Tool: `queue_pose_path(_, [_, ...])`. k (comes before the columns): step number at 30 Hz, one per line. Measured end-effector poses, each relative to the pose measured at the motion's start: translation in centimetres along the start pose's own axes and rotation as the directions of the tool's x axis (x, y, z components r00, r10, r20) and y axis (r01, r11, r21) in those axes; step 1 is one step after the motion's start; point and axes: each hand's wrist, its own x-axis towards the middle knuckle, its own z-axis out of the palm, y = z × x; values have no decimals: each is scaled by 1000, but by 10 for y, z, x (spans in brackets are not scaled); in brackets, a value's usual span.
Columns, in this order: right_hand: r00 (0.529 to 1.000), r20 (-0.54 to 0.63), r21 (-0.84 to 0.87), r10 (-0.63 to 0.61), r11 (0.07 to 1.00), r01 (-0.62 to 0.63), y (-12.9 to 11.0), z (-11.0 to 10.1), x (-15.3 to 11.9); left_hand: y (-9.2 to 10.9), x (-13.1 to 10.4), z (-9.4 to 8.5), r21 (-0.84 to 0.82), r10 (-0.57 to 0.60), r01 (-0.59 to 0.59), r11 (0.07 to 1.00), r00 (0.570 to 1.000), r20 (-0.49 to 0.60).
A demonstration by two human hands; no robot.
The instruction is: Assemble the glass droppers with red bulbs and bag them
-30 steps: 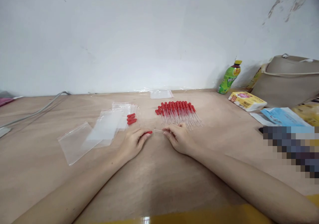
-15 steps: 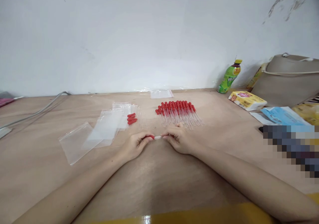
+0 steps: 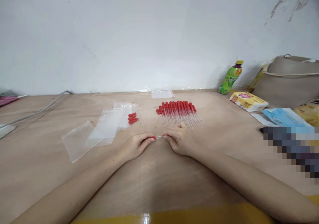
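Note:
My left hand (image 3: 137,146) is closed, pinching a red rubber bulb (image 3: 154,137) between thumb and fingers. Facing it, my right hand (image 3: 178,141) grips the other end of a clear dropper tube (image 3: 159,137), whose near end meets the bulb. How far the tube sits inside the bulb is too small to tell. Beyond my right hand lies a row of droppers (image 3: 178,108) with red bulbs and clear stems. A few loose red bulbs (image 3: 133,118) rest beyond my left hand, beside several thin clear tubes (image 3: 141,116).
Clear zip bags (image 3: 107,124) overlap on the left of the table, and another bag (image 3: 162,94) lies by the wall. A green bottle (image 3: 230,78), a tissue pack (image 3: 248,101), a blue packet (image 3: 284,117) and a grey bag (image 3: 286,86) stand right. A cable (image 3: 47,106) runs at left.
Both hands keep their hold on the bulb and tube, with hardly any movement between them. The whole view has shifted slightly.

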Motion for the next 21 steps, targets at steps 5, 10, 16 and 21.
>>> queue_pose_path(5, [999,-29,-40,-38,999,37,-2,3,2,-2,0,1,-1,-8,8,1000,1000,8])
queue_pose_path(10, [999,22,-42,-43,998,43,-4,5,4,-3,1,0,35,31,-32,999,999,30])
queue_pose_path(16, [995,86,0,42,999,-42,-11,6,6,-2,1,1,55,68,-69,996,998,19])
queue_pose_path(21, [984,150,19,95,995,-99,-16,7,7,1,1,0,60,123,-125,990,991,44])
